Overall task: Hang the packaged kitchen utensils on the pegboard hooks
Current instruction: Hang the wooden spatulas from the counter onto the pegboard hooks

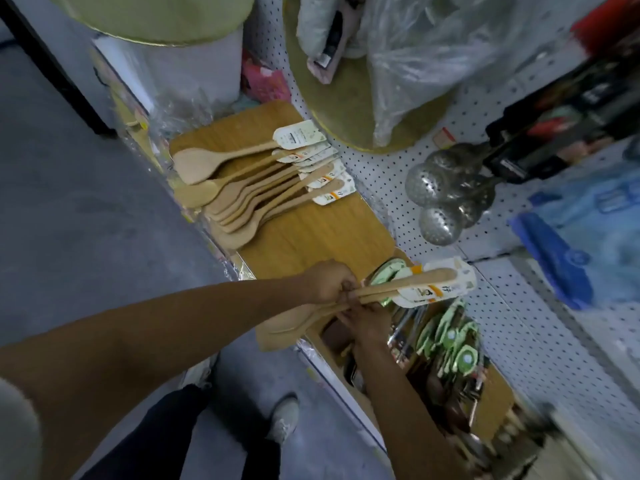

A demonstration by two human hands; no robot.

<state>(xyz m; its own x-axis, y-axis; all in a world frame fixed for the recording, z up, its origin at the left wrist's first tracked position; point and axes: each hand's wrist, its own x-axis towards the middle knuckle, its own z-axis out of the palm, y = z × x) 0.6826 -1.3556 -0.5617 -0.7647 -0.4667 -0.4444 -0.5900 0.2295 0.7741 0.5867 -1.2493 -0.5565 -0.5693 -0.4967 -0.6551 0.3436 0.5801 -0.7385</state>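
My left hand (327, 282) and my right hand (367, 318) both grip a bundle of wooden spatulas (408, 284) by the handles. Their white card labels (446, 284) point toward the white pegboard (540, 341), and their blades (287, 332) hang over the shelf's front edge. A second pile of several wooden spatulas (242, 192) with card labels lies fanned out on the wooden shelf (311, 233) to the left. I cannot make out any pegboard hooks near the held bundle.
Metal skimmers (446, 199) hang on the pegboard above the shelf. Green-labelled utensils (453, 337) lie to the right of my hands. A round gold board (349, 98) and a plastic bag (433, 53) lean at the back. Blue packages (588, 244) hang at right. Grey floor lies below.
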